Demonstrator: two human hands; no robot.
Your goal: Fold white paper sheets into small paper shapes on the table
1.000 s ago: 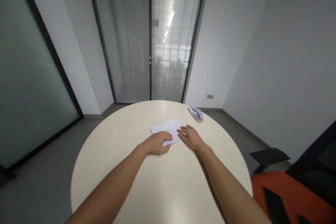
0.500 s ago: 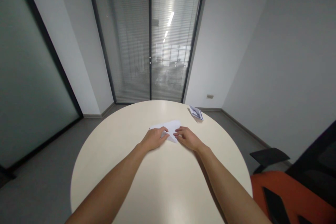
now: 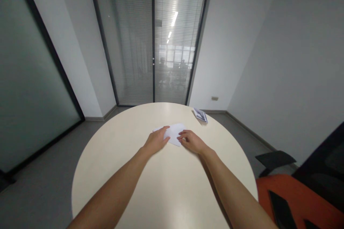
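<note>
A folded white sheet of paper [image 3: 175,130] lies on the round cream table [image 3: 161,186], between my hands. My left hand [image 3: 157,139] rests over the paper's left part, thumb and fingers spread apart. At its right edge, my right hand [image 3: 192,141] has bent fingers, with thumb and fingertips close together on the paper. Part of the sheet is hidden under both hands.
Near the table's far right edge stands a small folded card with a grey picture [image 3: 200,115]. An orange office chair [image 3: 303,200] with a black armrest [image 3: 275,159] is at the right. Beyond the table are glass doors with blinds [image 3: 129,50].
My left hand has shifted slightly left and its thumb and fingers have spread. The raised paper flap beside it now looks flat. My right hand has barely moved.
</note>
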